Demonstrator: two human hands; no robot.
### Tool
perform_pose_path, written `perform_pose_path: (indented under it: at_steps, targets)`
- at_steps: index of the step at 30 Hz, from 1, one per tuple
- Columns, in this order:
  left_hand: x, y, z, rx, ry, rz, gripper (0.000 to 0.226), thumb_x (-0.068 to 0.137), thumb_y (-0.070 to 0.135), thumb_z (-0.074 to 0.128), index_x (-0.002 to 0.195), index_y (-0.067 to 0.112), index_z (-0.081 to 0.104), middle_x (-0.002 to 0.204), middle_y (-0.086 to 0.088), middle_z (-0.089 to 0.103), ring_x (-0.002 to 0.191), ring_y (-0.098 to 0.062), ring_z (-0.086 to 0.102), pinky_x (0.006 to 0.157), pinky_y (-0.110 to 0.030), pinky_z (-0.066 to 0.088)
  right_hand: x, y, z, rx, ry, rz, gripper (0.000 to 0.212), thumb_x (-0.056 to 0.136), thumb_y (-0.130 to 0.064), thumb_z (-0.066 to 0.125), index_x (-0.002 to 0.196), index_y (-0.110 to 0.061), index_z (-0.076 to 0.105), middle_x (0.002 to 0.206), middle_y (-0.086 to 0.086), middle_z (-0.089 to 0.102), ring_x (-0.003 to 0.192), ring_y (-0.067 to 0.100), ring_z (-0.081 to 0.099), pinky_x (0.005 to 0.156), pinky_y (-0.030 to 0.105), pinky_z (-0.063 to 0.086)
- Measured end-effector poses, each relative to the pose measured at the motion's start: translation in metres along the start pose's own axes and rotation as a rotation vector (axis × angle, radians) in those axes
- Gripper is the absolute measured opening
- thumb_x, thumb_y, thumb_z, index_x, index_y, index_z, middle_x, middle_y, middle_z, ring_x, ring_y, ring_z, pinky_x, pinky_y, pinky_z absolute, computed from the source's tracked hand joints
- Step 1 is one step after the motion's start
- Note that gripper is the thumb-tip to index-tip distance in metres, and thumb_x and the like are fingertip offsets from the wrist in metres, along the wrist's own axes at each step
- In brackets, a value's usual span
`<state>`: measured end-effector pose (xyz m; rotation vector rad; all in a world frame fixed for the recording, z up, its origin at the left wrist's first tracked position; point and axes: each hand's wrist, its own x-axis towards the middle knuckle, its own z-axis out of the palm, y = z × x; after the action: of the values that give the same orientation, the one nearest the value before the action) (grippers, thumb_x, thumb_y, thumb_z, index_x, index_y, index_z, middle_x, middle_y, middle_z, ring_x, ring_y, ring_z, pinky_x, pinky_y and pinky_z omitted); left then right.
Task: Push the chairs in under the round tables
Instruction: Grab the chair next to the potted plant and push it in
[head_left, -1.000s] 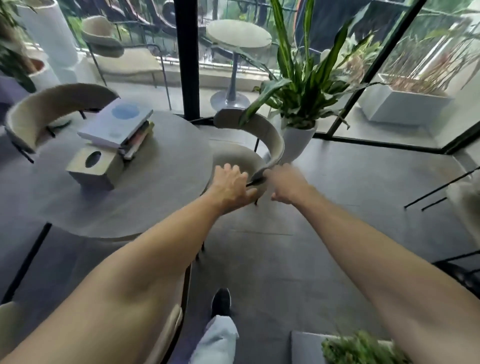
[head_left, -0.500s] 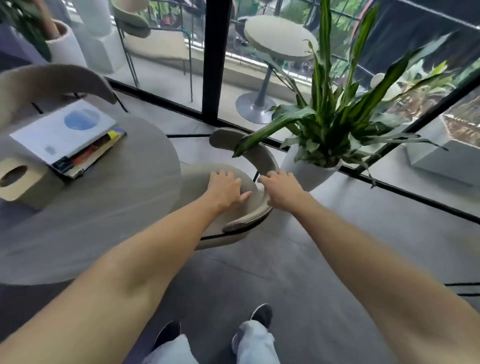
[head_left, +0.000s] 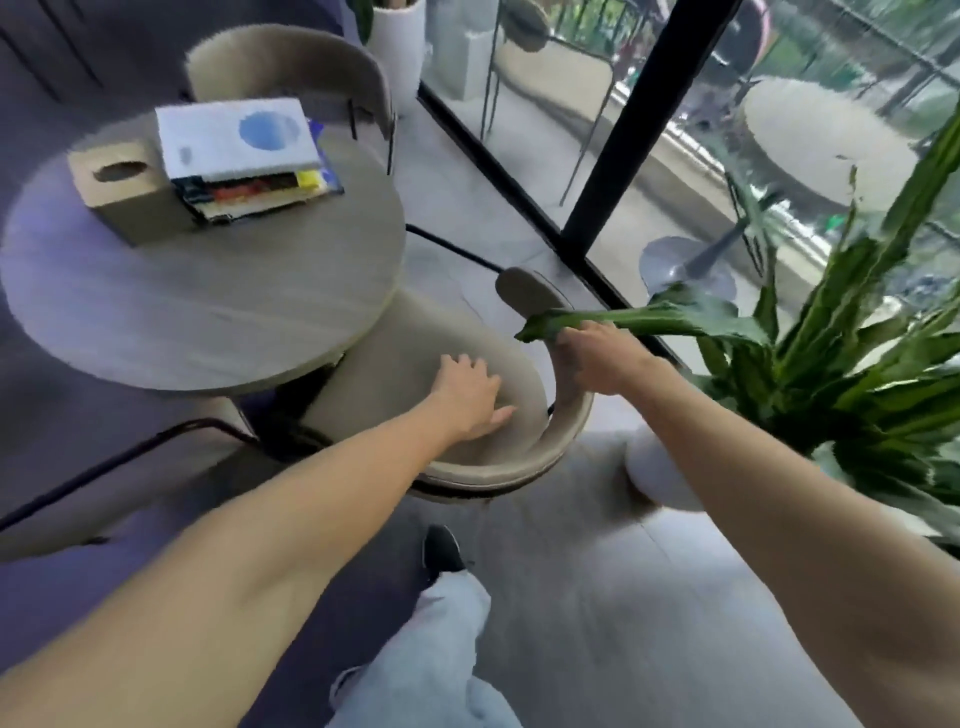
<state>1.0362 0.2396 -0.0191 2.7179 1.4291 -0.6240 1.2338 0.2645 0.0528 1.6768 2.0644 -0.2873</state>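
head view: left hand (head_left: 467, 397) flat on chair (head_left: 415, 364) seat, right hand (head_left: 597, 358) gripping backrest.

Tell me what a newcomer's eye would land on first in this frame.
Two bare arms reach into the centre: the left hand lies flat on the seat of a beige chair, the right hand grips its curved backrest. The seat is partly tucked under the round table at left, which carries a stack of books beside a tissue box. A large green potted plant crowds the right, one leaf crossing the backrest.
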Motion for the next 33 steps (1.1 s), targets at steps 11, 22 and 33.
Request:
perform_pose_path:
  at_steps: [11,22,33]
  targets:
    - [0.025,0.04,0.001,-0.118,-0.151,-0.298,0.071,0.095,0.068,0.019,0.135,0.019,0.05,0.136,-0.015,0.051,0.119,-0.036,0.05,0.092,-0.048,0.04,0.055,0.026,0.024,-0.028,0.029,-0.402,0.063,0.085,-0.008,0.061,0.144,-0.026,0.049,0.132,0.005,0.059,0.12,0.029,0.052,0.096,0.042,0.049]
    - [0.037,0.156,0.006,-0.349,-0.211,-0.772,0.064,0.096,0.065,0.023,0.134,0.02,0.05,0.131,-0.013,0.053,0.113,-0.034,0.052,0.091,-0.046,0.037,0.061,0.071,0.088,-0.38,-0.016,-0.693,0.052,0.093,-0.015,0.057,0.143,-0.022,0.048,0.134,0.005,0.058,0.124,0.03,0.05,0.096,0.042,0.047]
    - [0.055,0.211,0.052,-0.429,-0.34,-0.852,0.055,0.099,0.059,0.029,0.136,0.023,0.048,0.137,-0.01,0.051,0.126,-0.035,0.046,0.105,-0.05,0.031,0.082,0.083,0.171,-0.572,0.123,-0.685,0.029,0.097,-0.019,0.049,0.119,-0.03,0.064,0.114,0.0,0.069,0.121,0.026,0.051,0.108,0.05,0.024]
